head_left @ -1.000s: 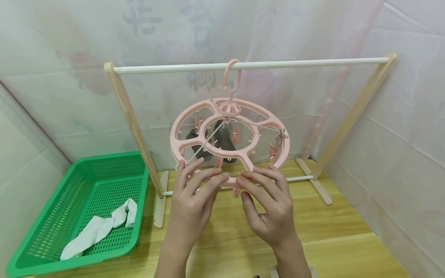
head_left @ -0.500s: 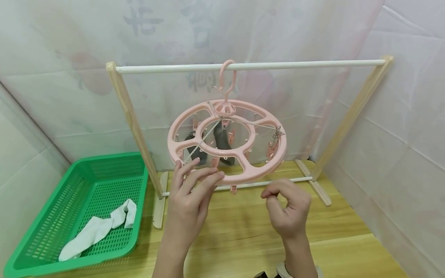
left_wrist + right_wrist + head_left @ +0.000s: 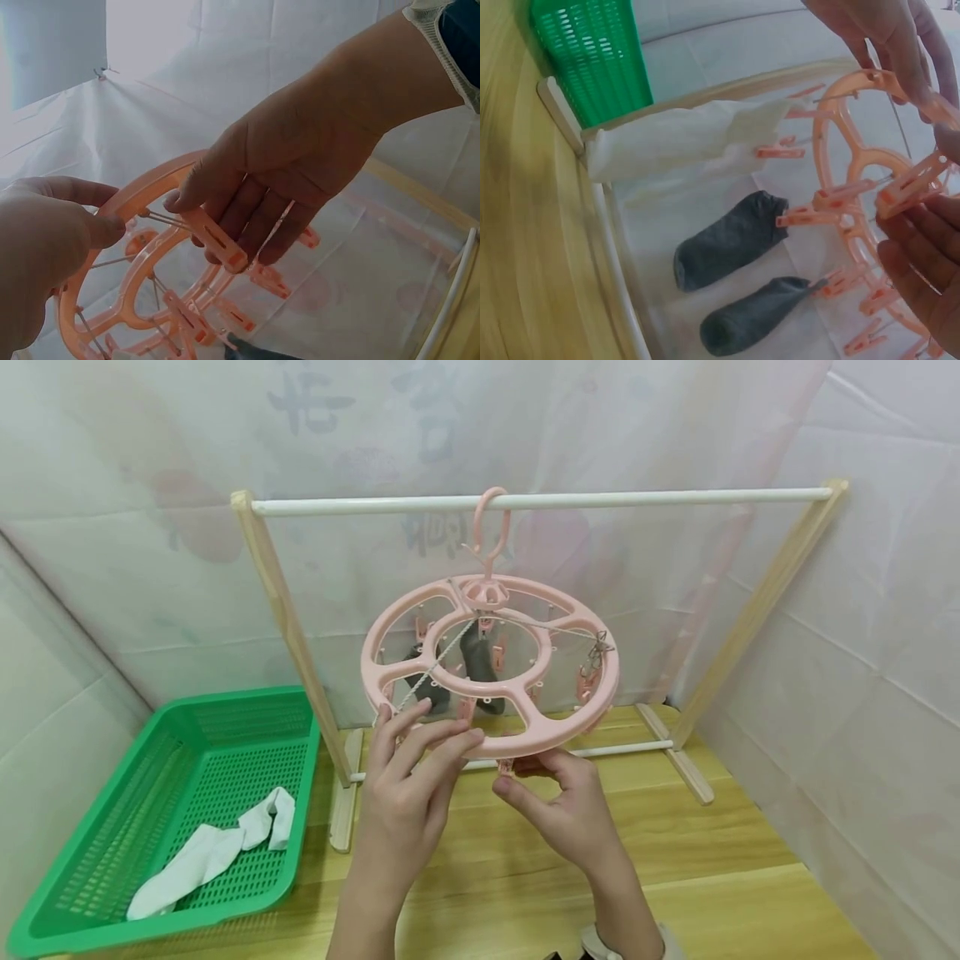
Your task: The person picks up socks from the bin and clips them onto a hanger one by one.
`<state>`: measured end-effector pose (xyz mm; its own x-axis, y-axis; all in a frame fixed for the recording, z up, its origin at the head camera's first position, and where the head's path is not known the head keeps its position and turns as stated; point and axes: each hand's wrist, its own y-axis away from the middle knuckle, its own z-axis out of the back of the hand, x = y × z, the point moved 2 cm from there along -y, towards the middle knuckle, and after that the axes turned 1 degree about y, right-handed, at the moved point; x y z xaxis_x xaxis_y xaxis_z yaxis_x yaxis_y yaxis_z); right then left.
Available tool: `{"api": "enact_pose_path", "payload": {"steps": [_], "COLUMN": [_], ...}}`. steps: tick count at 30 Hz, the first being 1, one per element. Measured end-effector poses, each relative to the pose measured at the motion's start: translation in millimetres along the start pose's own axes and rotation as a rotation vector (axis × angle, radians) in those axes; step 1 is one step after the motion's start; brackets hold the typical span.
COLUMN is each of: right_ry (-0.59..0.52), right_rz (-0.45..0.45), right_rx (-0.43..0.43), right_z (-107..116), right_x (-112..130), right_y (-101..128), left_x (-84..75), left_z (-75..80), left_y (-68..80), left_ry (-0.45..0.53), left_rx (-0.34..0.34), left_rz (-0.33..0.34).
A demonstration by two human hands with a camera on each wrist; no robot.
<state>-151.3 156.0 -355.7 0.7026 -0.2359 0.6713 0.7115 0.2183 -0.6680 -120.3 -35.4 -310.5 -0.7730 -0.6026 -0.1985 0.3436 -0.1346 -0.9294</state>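
A round pink clip hanger (image 3: pixel 570 724) hangs by its hook from the white rod. My left hand (image 3: pixel 412 785) holds the hanger's near rim, its thumb pinching the rim in the left wrist view. Just below that rim, my right hand (image 3: pixel 573 806) pinches a pink clothes peg (image 3: pixel 216 240) between thumb and fingers; nothing shows in the peg's jaws. Two dark grey socks (image 3: pixel 731 241) hang from other pegs. A white sock (image 3: pixel 682 141) is clipped up beside them; in the head view it is hidden behind the left hand.
A green basket (image 3: pixel 174 714) on the left holds crumpled white socks (image 3: pixel 191 867). Wooden posts (image 3: pixel 281 610) carry the white rod (image 3: pixel 660 499) across the stand. A lower white bar (image 3: pixel 626 748) runs close above the wooden table (image 3: pixel 720 852). Fabric walls surround it.
My right hand let go of the rim, drew back to the right, then came in under the rim to a peg. The hanger shifted slightly left; my left hand stayed on the rim.
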Motion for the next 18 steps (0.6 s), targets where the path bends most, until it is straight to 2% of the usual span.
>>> {"api": "enact_pose_path", "payload": {"steps": [7,13,18], "right_ry": [-0.028,-0.045,-0.031], "right_rz": [0.006,0.008,0.013], "right_rx": [0.025,0.045,0.023], "right_z": [-2.8,-3.9,-3.8], "right_x": [6.6,10.9,11.6], "right_y": [-0.2,-0.8,0.4], "left_x": [-1.1,-3.7,-5.4], "left_z": [1.2,1.4,10.2], "left_y": [-0.5,-0.5,3.4], "left_ry": [-0.002,-0.019,0.001], "left_rx": [0.003,0.007,-0.003], "left_rz": [-0.002,-0.032,-0.031]}}
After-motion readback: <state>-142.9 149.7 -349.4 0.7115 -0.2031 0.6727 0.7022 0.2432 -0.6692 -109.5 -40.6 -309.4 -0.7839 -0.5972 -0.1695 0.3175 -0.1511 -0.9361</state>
